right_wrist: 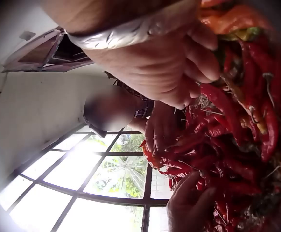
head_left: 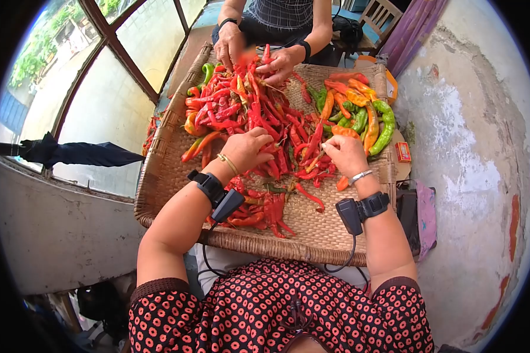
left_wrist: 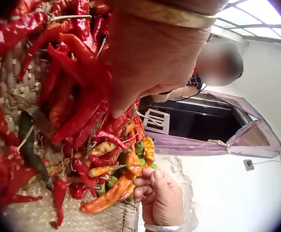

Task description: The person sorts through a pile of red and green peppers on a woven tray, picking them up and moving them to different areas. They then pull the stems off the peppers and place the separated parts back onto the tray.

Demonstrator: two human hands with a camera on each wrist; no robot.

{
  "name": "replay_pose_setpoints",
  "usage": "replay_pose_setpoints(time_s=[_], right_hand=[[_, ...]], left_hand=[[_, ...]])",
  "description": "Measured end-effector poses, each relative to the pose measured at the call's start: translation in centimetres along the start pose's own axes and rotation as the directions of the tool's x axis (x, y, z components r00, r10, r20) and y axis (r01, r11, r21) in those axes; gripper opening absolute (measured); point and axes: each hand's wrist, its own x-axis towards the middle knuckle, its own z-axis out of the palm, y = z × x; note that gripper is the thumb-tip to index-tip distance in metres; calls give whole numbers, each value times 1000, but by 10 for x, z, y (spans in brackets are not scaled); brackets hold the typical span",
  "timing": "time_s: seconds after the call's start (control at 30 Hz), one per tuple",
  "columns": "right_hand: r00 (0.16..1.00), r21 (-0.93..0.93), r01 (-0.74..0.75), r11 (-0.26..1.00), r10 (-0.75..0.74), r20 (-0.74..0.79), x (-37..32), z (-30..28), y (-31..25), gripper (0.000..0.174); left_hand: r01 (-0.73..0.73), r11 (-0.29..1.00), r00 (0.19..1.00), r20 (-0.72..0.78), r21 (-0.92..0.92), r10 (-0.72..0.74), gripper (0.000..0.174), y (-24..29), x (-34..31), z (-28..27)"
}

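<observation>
A large heap of red chili peppers (head_left: 250, 112) lies in a woven basket tray (head_left: 330, 235). My left hand (head_left: 245, 152) reaches over the near left side of the heap, thumb and fingers apart, right at the red peppers (left_wrist: 77, 111). Farther right, my right hand (head_left: 346, 156) has curled fingers, with thumb and index fingertips brought together. A yellowish pepper (head_left: 314, 163) lies close below those fingertips; I cannot tell whether they pinch its stem. In the left wrist view, the right hand (left_wrist: 163, 198) overlaps the end of an orange pepper (left_wrist: 109, 195).
Opposite, another person's hands (head_left: 280, 63) work at the heap's far side. Green peppers (head_left: 384, 126) and orange ones are grouped at the tray's right. A smaller red pile (head_left: 256, 212) lies near the front rim. A folded umbrella (head_left: 88, 153) is at left, a small red box (head_left: 403, 152) at right.
</observation>
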Motion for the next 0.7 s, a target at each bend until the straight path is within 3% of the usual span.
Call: replay_pose_setpoints(time_s=[0.1,0.17,0.3,0.43,0.5,0.53,0.6,0.63,0.7], right_hand=[[993,2,99,995,-99,62,-4,9,-6,19],[990,3,122,993,-122,72,-5,16,-5,19],[968,5,209,978,-208,143,-6,20,-3,17],[960,-18,215,976,-208,186,-8,23,0,18],[956,-32,220,975,-209,206,-8,23,-1,17],[953,-44,219,975,-204,223,-9,23,-2,18],[949,-55,221,974,-202,243,-10,25,-5,18],[944,-39,226,973,-210,253,-11,25,-7,18],[940,-23,230,973,-216,263,-12,26,-10,19]], left_hand=[[-62,994,990,129,93,49,46,10,3,-3],[14,975,956,283,222,-78,56,17,3,-2],[39,943,905,389,331,-173,44,13,6,1],[36,949,926,347,315,-150,32,10,-1,-5],[24,942,834,513,336,-204,25,11,-2,-12],[24,941,834,512,336,-204,25,12,-4,-13],[44,973,736,652,226,-185,26,13,-11,-15],[45,973,736,651,227,-186,26,13,-12,-16],[51,999,722,691,-15,-27,30,14,-12,-19]])
